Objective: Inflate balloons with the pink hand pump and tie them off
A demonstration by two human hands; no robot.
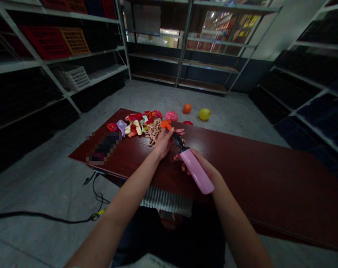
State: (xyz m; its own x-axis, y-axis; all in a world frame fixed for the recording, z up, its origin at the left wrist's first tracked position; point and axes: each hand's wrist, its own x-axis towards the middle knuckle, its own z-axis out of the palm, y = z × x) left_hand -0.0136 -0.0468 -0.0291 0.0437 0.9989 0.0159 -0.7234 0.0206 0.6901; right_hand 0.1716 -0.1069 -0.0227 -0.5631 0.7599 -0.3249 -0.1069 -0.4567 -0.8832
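A pink hand balloon pump [198, 173] with a black nozzle slants over the dark red table [236, 156]. My right hand [206, 163] is wrapped around its pink body. My left hand [163, 141] is closed at the nozzle end, with a limp orange balloon [166, 124] at its thumb and fingers. Just beyond that hand lies a heap of beige, curled pieces [154, 130], partly hidden by it. Left of the heap is a pile of uninflated balloons [136, 126] in red, cream, purple and pale green.
A blurred-out dark object [106, 147] lies at the table's left end. Inflated orange [187, 108] and yellow [204, 114] balloons rest on the floor behind the table. Metal shelves [180, 63] line the walls. A black cable [46, 216] runs across the floor at left.
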